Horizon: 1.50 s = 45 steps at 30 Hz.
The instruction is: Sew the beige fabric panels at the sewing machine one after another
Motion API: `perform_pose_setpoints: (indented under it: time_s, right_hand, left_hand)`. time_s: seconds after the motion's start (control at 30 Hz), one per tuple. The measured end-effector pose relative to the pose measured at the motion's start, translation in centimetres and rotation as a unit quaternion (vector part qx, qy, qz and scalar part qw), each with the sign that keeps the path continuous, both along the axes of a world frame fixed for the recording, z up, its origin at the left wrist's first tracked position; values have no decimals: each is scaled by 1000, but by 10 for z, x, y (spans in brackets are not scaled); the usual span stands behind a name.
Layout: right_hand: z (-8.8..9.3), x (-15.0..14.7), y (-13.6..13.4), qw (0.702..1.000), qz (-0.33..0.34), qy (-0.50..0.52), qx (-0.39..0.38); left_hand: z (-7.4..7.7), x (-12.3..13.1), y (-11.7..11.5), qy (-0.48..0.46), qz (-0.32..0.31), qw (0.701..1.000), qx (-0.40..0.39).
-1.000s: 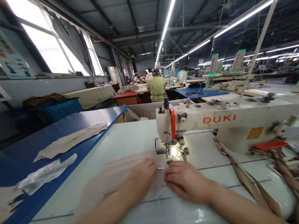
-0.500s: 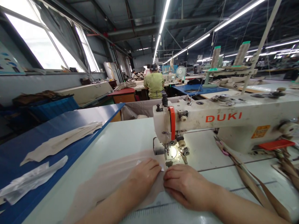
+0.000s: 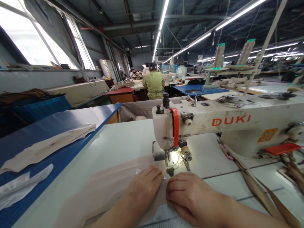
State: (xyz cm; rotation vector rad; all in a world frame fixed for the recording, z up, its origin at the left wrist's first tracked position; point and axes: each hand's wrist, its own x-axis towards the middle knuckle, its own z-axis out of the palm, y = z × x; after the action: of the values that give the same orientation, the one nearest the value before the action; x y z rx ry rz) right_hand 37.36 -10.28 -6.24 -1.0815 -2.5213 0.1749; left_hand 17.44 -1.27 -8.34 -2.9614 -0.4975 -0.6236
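Note:
A thin pale pink fabric piece (image 3: 106,183) lies flat on the light table, its right end beside the needle area of the sewing machine (image 3: 190,123). My left hand (image 3: 144,188) presses on that fabric with its fingers bent and held together. A small white piece (image 3: 164,174) peeks out by its fingertips. My right hand (image 3: 190,196) is closed at the fabric's right edge, thumb tucked under, just in front of the presser foot. The fingertips of both hands are close together but apart. The machine's lamp lights the round needle plate (image 3: 173,158), which the fabric does not cover.
On the blue surface (image 3: 71,126) at left lie a beige fabric strip (image 3: 49,144) and white pieces (image 3: 26,186). Brown straps (image 3: 258,186) and pink-handled scissors (image 3: 228,153) lie right. Thread cones (image 3: 218,55) stand behind. A person in green (image 3: 153,84) sits ahead.
The camera view has shifted slightly, so the blue surface sits farther left. Both hands stay on the fabric, a little lower in the picture and slightly farther from the needle.

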Motion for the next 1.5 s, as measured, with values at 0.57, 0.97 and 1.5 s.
perform_pose_setpoints:
  time_s: [0.57, 0.97, 1.5]
  right_hand:
    - [0, 0, 3, 1000, -7, 19, 4]
    - [-4, 0, 16, 993, -118, -15, 17]
    - [2, 9, 28, 986, -150, -49, 49]
  left_hand:
    - [-3, -1, -1, -31, -6, 999, 33]
    - [-1, 0, -5, -16, 11, 997, 69]
    - [-10, 3, 8, -14, 32, 999, 13]
